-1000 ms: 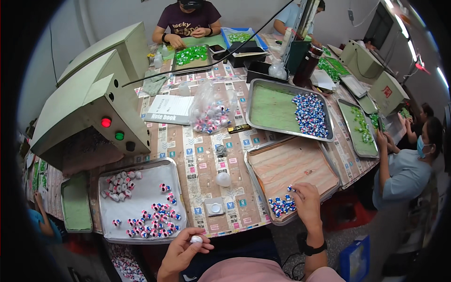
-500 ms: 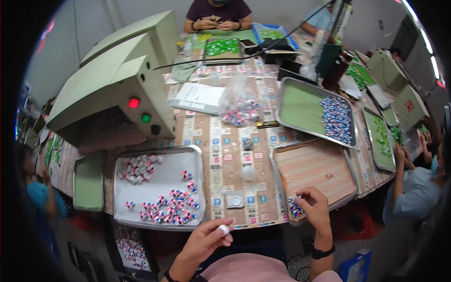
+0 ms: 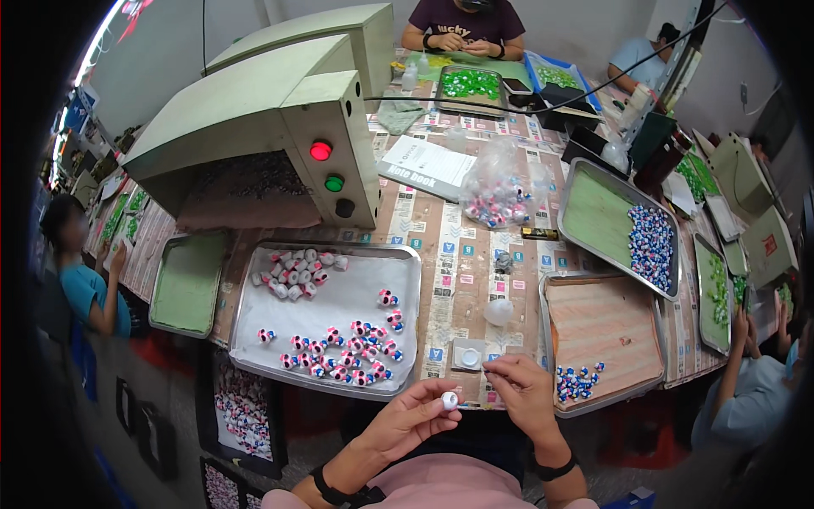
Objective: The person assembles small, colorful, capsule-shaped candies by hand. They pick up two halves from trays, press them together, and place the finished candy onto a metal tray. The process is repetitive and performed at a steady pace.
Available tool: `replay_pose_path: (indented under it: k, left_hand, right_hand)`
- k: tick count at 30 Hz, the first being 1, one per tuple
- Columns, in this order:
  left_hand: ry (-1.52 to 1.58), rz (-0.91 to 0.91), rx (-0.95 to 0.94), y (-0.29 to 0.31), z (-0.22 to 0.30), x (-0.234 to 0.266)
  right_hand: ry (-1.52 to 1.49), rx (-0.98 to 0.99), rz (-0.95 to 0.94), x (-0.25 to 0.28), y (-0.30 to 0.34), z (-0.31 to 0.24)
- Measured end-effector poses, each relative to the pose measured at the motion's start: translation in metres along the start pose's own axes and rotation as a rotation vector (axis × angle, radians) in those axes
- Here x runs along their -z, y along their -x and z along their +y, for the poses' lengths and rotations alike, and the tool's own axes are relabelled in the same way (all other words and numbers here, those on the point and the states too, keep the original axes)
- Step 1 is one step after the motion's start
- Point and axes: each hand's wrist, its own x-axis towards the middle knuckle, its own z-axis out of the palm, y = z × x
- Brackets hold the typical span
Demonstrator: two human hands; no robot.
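Observation:
Between the thumb and fingers of my left hand [image 3: 407, 422] is a small white hollow piece [image 3: 449, 400], its dark opening showing. My right hand [image 3: 527, 397] is pinched close by, fingertips beside a small square white dish [image 3: 467, 355]; whatever it grips is too small to make out. Left of my hands, a metal tray [image 3: 405, 297] lined with white holds a cluster of whitish pieces [image 3: 292, 276] and many pink, white and blue figure parts [image 3: 356, 348]. On the orange-lined tray [image 3: 606, 318] at right lies a small pile of blue-and-white parts [image 3: 578, 382].
A beige machine [image 3: 280, 127] with red and green lights stands at back left. Beyond my hands are a white lump [image 3: 498, 312], a notebook [image 3: 428, 165], a bag of parts [image 3: 500, 199] and a tray of blue parts [image 3: 585, 182]. Other people sit around the table.
My right hand has left the small parts on the orange-lined tray and come left, near my left hand. My left hand still holds the white piece. The view has shifted.

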Motion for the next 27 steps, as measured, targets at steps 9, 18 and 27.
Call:
replay_pose_path:
  k: [9, 18, 27]
  left_hand:
    - [-0.03, 0.011, -0.022, 0.005, 0.0, 0.006]
    - [-0.031, 0.069, -0.044, -0.001, -0.004, 0.008]
    - [-0.035, 0.064, -0.015, -0.008, -0.006, 0.007]
  right_hand:
    - [0.431, 0.301, 0.044, -0.024, -0.022, 0.011]
    - [0.29, 0.219, 0.049, -0.02, -0.013, 0.004]
    - [-0.12, -0.023, -0.052, -0.012, 0.018, -0.02]
